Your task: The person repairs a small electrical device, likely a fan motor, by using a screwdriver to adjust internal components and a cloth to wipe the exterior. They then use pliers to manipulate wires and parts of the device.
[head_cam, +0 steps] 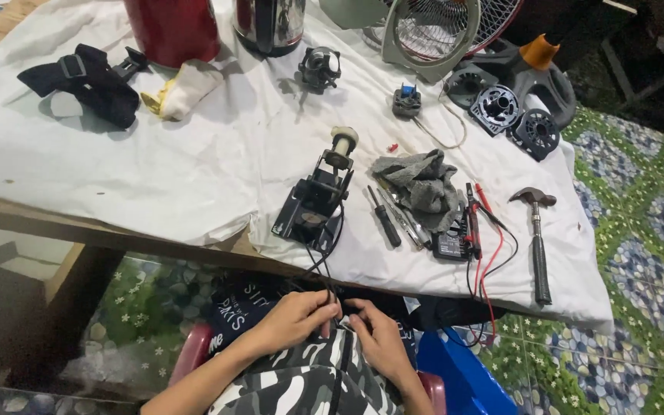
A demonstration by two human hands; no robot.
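Observation:
Below the table's front edge, my left hand (292,318) and my right hand (374,332) meet over my lap, both pinching thin black wires (324,270). The wires run up over the edge to a black motor assembly with a cream spool (318,196) lying on the white cloth (194,161). My fingertips are closed around the wire ends; the ends themselves are hidden between my fingers.
On the cloth lie screwdrivers (384,217), a grey rag (423,184), a multimeter with red and black leads (455,242), a hammer (538,238), small motors (406,101), a fan grille (432,31), black fan parts (516,115), a glove (182,91), a black strap (86,81), a red vessel (172,27).

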